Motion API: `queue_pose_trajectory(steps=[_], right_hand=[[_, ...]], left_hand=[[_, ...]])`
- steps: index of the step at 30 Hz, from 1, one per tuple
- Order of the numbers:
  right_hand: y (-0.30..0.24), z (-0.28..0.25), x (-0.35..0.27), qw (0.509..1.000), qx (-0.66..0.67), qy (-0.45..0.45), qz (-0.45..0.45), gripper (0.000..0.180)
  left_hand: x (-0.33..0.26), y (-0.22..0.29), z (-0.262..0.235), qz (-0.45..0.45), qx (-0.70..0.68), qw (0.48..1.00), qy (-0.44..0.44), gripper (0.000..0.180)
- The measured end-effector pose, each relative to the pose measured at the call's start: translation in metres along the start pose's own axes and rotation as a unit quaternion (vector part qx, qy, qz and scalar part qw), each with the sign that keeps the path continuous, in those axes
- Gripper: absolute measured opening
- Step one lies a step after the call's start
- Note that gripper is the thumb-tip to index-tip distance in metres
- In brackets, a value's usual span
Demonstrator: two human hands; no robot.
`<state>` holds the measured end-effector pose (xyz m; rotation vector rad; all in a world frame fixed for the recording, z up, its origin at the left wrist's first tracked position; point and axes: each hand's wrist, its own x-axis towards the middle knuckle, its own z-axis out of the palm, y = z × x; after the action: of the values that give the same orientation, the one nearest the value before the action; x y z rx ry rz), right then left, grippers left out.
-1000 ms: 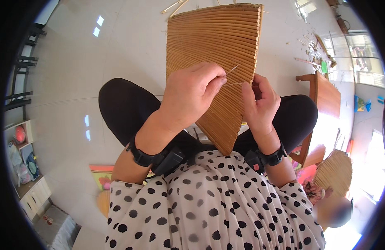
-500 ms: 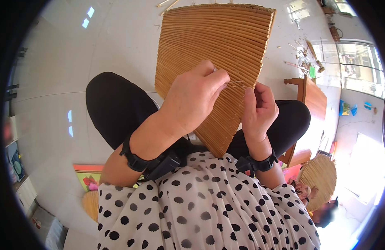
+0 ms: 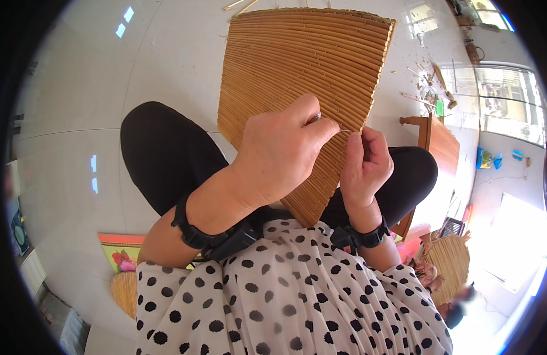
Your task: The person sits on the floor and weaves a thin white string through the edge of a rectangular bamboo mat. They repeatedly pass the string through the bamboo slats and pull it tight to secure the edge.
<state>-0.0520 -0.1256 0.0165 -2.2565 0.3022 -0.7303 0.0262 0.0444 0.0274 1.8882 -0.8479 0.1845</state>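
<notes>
Evidently, left grip (image 3: pixel 279 151) pinches fine thread (image 3: pixel 345 131), right grip (image 3: pixel 367 165) ribbed, tapering, straw-like panel (image 3: pixel 303 59) at edge.

our tapering golden-brown stalk panel (image 3: pixel 297 65), narrow end toward us, fine pale thread (image 3: pixel 345 131) near its right edge

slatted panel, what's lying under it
Around the slatted panel, black trousers and pale tiled floor show; its lower tip overlaps the polka-dot top. Whatever lies directly beneath is covered.
</notes>
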Motion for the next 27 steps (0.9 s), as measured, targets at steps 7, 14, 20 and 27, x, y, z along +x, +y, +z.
queue_pose_trajectory(steps=[7,14,20,27], right_hand=[[-0.003,0.000,0.000,1.000,-0.002,0.001,0.001,0.011],[-0.010,-0.001,-0.002,1.000,-0.020,0.003,0.015,0.011],[-0.009,0.000,-0.010,0.999,-0.046,0.026,-0.008,0.012],[-0.027,0.008,-0.008,0.998,-0.041,0.025,-0.051,0.016]], left_hand=[[0.001,0.000,0.001,0.007,0.009,1.000,-0.006,0.024],[0.000,0.004,-0.003,0.012,0.027,0.999,-0.029,0.024],[0.000,0.012,-0.002,0.023,0.058,0.997,-0.047,0.022],[-0.001,0.015,-0.010,0.019,0.051,0.998,-0.024,0.021]])
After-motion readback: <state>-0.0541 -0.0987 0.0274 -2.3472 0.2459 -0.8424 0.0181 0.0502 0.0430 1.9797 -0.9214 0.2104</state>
